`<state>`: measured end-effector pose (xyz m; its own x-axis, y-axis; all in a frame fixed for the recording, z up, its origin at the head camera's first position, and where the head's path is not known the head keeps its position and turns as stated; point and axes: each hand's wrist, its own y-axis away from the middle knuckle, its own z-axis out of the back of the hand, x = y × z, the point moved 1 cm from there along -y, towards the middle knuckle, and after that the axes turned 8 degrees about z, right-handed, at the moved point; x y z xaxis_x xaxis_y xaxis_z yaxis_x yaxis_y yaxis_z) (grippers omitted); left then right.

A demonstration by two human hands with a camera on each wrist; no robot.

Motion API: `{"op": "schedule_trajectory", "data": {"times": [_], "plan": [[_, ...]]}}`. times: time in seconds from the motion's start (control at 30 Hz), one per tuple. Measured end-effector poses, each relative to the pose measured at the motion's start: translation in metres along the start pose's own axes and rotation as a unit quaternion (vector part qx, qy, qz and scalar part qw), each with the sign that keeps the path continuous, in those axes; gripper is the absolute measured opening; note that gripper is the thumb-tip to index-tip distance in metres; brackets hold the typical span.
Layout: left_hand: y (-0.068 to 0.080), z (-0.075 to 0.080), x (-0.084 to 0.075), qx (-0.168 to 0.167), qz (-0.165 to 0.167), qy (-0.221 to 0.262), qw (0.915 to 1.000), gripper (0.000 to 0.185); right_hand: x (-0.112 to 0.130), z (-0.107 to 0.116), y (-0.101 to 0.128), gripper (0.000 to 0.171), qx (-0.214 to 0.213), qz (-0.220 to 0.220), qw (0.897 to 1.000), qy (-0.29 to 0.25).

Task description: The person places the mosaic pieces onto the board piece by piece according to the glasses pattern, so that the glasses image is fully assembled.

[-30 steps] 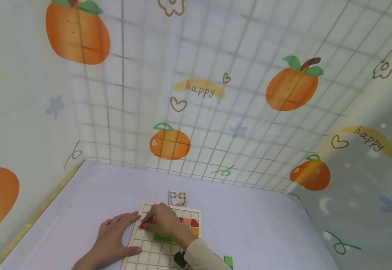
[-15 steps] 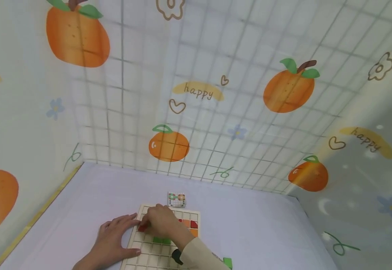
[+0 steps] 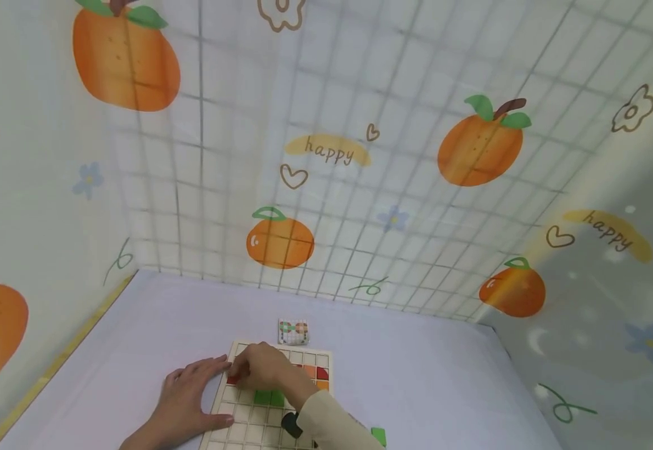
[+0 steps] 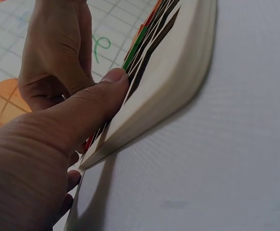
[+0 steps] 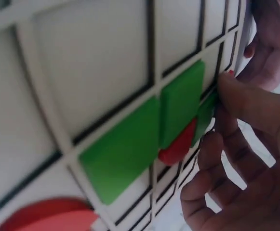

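Observation:
A pale board (image 3: 240, 431) with a raised grid lies on the table. My left hand (image 3: 185, 400) rests along its left edge, fingers extended and thumb on the rim. Reaching across the board, my right hand (image 3: 264, 369) pinches a red tile (image 3: 232, 379) at a left-side cell; the fingers hide most of it. Green tiles (image 3: 269, 398) sit in cells just below that hand. Red and orange tiles (image 3: 323, 374) lie at the board's right side, partly behind the wrist. The right wrist view shows a green tile (image 5: 123, 151) and a red piece (image 5: 178, 147) in cells.
A small patterned card (image 3: 294, 332) lies beyond the board's far edge. A loose green block (image 3: 379, 435) is on the table right of the sleeve (image 3: 334, 422). Printed cloth walls (image 3: 332, 250) enclose the back and sides.
My right hand has shifted slightly at the board's left side, its fingers staying at the red tile. My left hand has kept its place.

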<state>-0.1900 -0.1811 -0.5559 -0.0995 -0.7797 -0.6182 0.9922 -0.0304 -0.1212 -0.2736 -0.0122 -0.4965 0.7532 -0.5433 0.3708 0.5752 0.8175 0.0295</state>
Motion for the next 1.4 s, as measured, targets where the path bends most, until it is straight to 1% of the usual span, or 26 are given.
{"op": "schedule_trajectory", "data": {"times": [0.07, 0.1, 0.2, 0.27, 0.33, 0.47, 0.53, 0.63, 0.7, 0.77, 0.93, 1.03, 1.1, 1.23, 1.4], "plan": [[0.000, -0.001, -0.001, 0.006, 0.003, -0.002, 1.0000, 0.099, 0.000, 0.000, 0.001, 0.013, -0.003, 0.013, 1.000, 0.003], [0.000, -0.001, -0.001, 0.008, 0.004, -0.002, 1.0000, 0.099, -0.001, 0.000, 0.002, 0.011, -0.011, 0.017, 1.000, 0.011], [-0.001, -0.002, -0.004, 0.009, 0.005, -0.001, 0.9999, 0.097, -0.004, -0.002, 0.003, 0.006, -0.037, 0.009, 0.999, 0.028], [-0.002, -0.001, -0.005, 0.006, 0.003, 0.001, 1.0000, 0.096, -0.008, -0.002, 0.004, 0.005, -0.045, 0.001, 0.998, 0.032], [-0.003, -0.001, -0.007, 0.006, 0.003, 0.001, 1.0000, 0.095, -0.012, -0.002, 0.006, 0.005, -0.040, 0.004, 0.999, 0.034], [-0.003, 0.000, -0.008, 0.003, -0.005, 0.001, 1.0000, 0.093, -0.017, 0.001, 0.013, 0.018, -0.024, 0.028, 0.999, 0.038], [-0.003, 0.001, -0.008, 0.000, -0.009, 0.000, 1.0000, 0.091, -0.020, 0.003, 0.016, 0.021, -0.020, 0.031, 0.998, 0.043], [-0.002, 0.001, -0.009, -0.005, -0.007, -0.005, 0.9999, 0.087, -0.022, 0.005, 0.021, 0.021, -0.023, 0.031, 0.998, 0.047], [-0.003, 0.002, -0.009, -0.005, -0.003, -0.008, 1.0000, 0.086, -0.023, 0.005, 0.023, 0.018, -0.024, 0.035, 0.997, 0.063], [-0.003, 0.001, -0.009, 0.002, 0.007, -0.012, 0.9999, 0.086, -0.024, 0.005, 0.025, 0.018, -0.023, 0.041, 0.996, 0.082], [-0.002, -0.001, -0.008, 0.012, 0.017, -0.021, 0.9996, 0.088, -0.026, 0.005, 0.026, 0.022, -0.020, 0.084, 0.989, 0.121], [-0.001, -0.002, -0.005, 0.008, 0.013, -0.022, 0.9996, 0.090, -0.027, 0.004, 0.025, 0.022, -0.023, 0.117, 0.984, 0.133], [-0.001, -0.002, -0.003, 0.004, 0.012, -0.021, 0.9997, 0.091, -0.026, 0.003, 0.025, 0.022, -0.024, 0.130, 0.980, 0.146], [-0.002, -0.002, -0.003, -0.001, 0.005, -0.019, 0.9998, 0.089, -0.026, 0.003, 0.026, 0.021, -0.028, 0.133, 0.977, 0.162], [-0.002, -0.002, -0.003, 0.003, 0.011, -0.027, 0.9996, 0.085, -0.027, 0.000, 0.030, 0.022, -0.029, 0.127, 0.977, 0.168]]}}
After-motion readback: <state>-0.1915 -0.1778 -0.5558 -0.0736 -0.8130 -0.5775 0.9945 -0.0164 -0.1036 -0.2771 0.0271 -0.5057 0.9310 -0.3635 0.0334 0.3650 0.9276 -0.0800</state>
